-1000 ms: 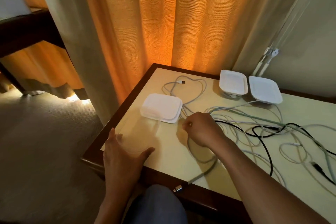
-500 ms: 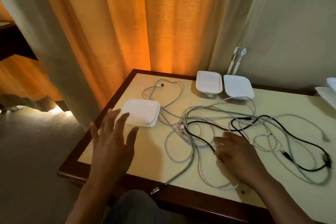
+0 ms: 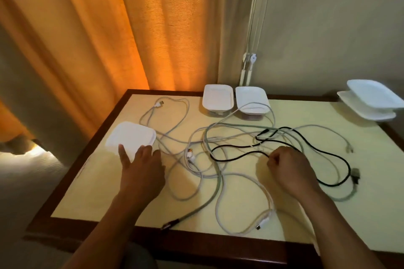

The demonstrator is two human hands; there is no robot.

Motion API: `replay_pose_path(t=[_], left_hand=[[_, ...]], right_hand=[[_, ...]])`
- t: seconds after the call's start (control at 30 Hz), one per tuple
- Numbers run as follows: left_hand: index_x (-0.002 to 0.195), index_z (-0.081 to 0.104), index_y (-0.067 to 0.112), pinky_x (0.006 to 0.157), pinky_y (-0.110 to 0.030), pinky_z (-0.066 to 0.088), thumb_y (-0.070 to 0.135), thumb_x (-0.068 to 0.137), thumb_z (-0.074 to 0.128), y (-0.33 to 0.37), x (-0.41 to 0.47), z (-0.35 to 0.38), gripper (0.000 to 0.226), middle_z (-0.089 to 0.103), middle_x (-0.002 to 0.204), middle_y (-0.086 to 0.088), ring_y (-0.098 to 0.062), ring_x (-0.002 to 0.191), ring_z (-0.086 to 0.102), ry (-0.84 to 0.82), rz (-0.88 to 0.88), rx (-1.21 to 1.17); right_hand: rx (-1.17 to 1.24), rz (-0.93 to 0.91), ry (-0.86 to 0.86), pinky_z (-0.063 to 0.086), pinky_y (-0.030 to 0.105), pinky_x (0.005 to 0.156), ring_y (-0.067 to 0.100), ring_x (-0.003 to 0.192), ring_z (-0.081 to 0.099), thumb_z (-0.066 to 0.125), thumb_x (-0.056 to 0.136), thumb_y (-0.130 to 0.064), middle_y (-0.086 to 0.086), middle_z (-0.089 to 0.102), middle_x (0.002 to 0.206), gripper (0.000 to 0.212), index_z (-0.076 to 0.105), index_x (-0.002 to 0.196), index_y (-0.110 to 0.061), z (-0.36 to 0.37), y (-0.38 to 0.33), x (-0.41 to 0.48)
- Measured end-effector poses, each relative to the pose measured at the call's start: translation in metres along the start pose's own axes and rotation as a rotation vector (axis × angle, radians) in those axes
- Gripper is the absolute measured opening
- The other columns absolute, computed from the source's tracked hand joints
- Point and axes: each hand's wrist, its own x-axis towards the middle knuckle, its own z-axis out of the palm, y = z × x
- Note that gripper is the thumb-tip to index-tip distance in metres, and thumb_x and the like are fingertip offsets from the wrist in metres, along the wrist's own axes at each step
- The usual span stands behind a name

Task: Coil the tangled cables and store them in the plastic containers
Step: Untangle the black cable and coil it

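The fingers [image 3: 274,159] of the right hand [image 3: 288,167] are curled tight and appear to pinch the black cable [image 3: 240,154] where it reaches the knuckles. The fingers [image 3: 145,152] of the left hand [image 3: 142,170] are straight and a little spread, with tips and thumb resting on the near corner of a closed white box [image 3: 131,137].

The black cable lies mostly left to right across the counter [image 3: 91,192] and loops behind the right hand to a dark plug [image 3: 355,176]. The pale cables [image 3: 219,181] are tangled over and under it in loose loops. A grey end [image 3: 172,223] points off the near edge, a white plug [image 3: 262,223] lies just beside that edge, and a far plug [image 3: 160,102] points toward the far left corner.

Two more boxes [image 3: 217,99] sit side by side at the far edge, lids on; I cannot tell what they hold. A pale loop crosses the front of the right one. A stack of white trays [image 3: 371,100] sits at the far right, and an orange curtain [image 3: 142,28] hangs behind.
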Motion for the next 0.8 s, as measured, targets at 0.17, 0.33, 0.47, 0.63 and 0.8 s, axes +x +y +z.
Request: replay_pose_path(t=[0.17, 0.33, 0.47, 0.63, 0.8], left_hand=[[0.146, 0.045, 0.018, 0.12, -0.07, -0.005, 0.035, 0.103, 0.043, 0.023, 0.005, -0.006, 0.047, 0.027, 0.164, -0.012, -0.029, 0.157, 0.011, 0.001, 0.026, -0.035], [0.15, 0.038, 0.02, 0.122, -0.066, 0.001, 0.029, 0.104, 0.044, 0.053, 0.011, -0.016, 0.047, 0.028, 0.164, -0.007, -0.026, 0.156, 0.015, 0.095, 0.039, -0.2], [0.146, 0.047, 0.023, 0.122, -0.062, 0.02, 0.033, 0.103, 0.056, 0.081, 0.013, -0.012, 0.045, 0.041, 0.156, 0.0, -0.021, 0.146, 0.037, 0.193, 0.15, -0.651], [0.146, 0.043, 0.036, 0.113, -0.029, 0.035, 0.079, 0.08, 0.063, 0.124, 0.006, -0.025, 0.082, 0.046, 0.15, 0.017, -0.005, 0.137, 0.041, 0.021, 0.293, -1.058], [0.153, 0.031, 0.034, 0.111, -0.022, 0.032, 0.053, 0.081, 0.081, 0.16, 0.015, -0.018, 0.089, 0.039, 0.154, 0.014, -0.007, 0.141, 0.038, -0.034, 0.257, -1.059]], right_hand=[[0.387, 0.163, 0.181, 0.043, 0.033, 0.072, 0.031, 0.085, 0.063, 0.058, 0.097, -0.018, 0.007, 0.069, 0.088, 0.009, 0.062, 0.102, -0.011, -0.017, 0.01, 0.005], [0.873, 0.238, 0.292, 0.044, 0.034, 0.062, 0.017, 0.062, 0.054, 0.06, 0.099, -0.021, -0.006, 0.065, 0.075, 0.016, 0.07, 0.092, -0.032, -0.031, 0.008, 0.009], [1.28, 0.305, 0.309, 0.022, 0.025, 0.049, 0.011, 0.046, 0.026, 0.06, 0.101, -0.015, -0.006, 0.037, 0.053, 0.017, 0.073, 0.09, -0.016, -0.049, 0.001, 0.005], [1.453, 0.14, 0.264, 0.021, 0.025, 0.044, 0.012, 0.05, 0.02, 0.057, 0.104, -0.018, -0.004, 0.028, 0.056, 0.018, 0.071, 0.101, -0.008, -0.066, -0.009, -0.003], [1.711, 0.03, 0.196, 0.026, 0.021, 0.042, 0.01, 0.048, 0.024, 0.055, 0.102, -0.023, -0.002, 0.031, 0.058, 0.016, 0.067, 0.097, -0.013, -0.081, -0.02, -0.006]])
